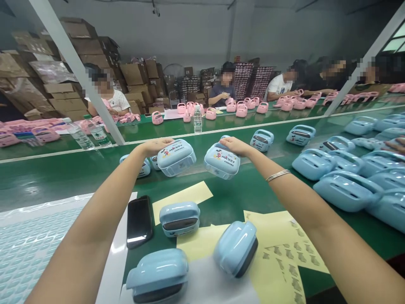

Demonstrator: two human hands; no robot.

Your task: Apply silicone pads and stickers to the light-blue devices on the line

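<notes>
My left hand [158,146] grips a light-blue plastic case [176,155] printed with a mouse figure and lettering, tilted above the green bench. A matching blue case [223,160] hangs from my right hand [234,146], its print facing me. The two cases are a small gap apart. Behind my left hand, more blue cases [144,169] stand partly hidden. Nearer to me lie three blue cases with dark panels: one in the middle [180,215], one at the right [236,249] and one at the front left [160,270].
Yellow sheets [281,253] and a black phone [139,221] lie in front of me, beside a sheet of pale-blue stickers [34,249]. Many blue casings [348,190] crowd the right. Water bottles [198,120] stand by the divider; co-workers sit beyond with pink casings [241,110].
</notes>
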